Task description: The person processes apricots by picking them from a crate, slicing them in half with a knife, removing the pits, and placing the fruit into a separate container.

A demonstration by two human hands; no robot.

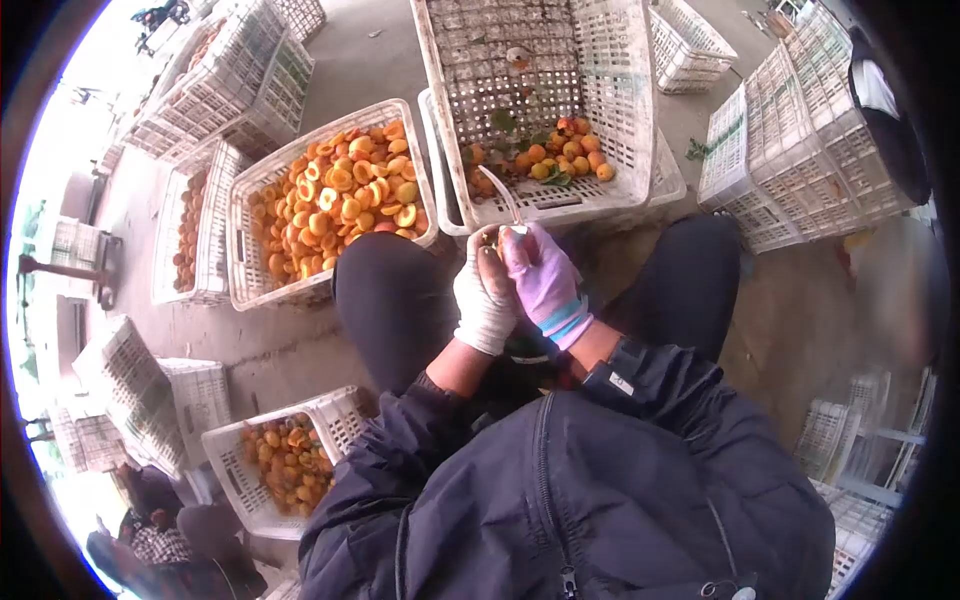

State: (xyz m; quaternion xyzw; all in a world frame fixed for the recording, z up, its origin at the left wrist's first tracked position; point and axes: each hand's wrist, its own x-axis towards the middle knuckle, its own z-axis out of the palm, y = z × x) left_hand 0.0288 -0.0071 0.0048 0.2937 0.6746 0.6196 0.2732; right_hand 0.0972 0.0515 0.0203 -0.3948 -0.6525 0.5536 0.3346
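Observation:
My left hand (484, 292), in a white glove, is closed at the centre of the head view, its fingers against my other hand. In a purple glove with a blue cuff, my right hand (543, 278) is closed around a thin curved metal tool (502, 190) that points up and left. What my left fingers hold is too small to make out. Just beyond both hands, a tilted white crate (610, 95) has whole apricots (572, 150) and some leaves at its near end. Cut apricot halves (340, 190) fill a crate (237, 240) to the left.
A crate of apricots (290, 462) stands at the lower left, near a seated person (180, 545). Stacked crates (800, 130) rise at the right, others (230, 85) at the upper left. My knees flank my hands. A blurred shape is at the far right.

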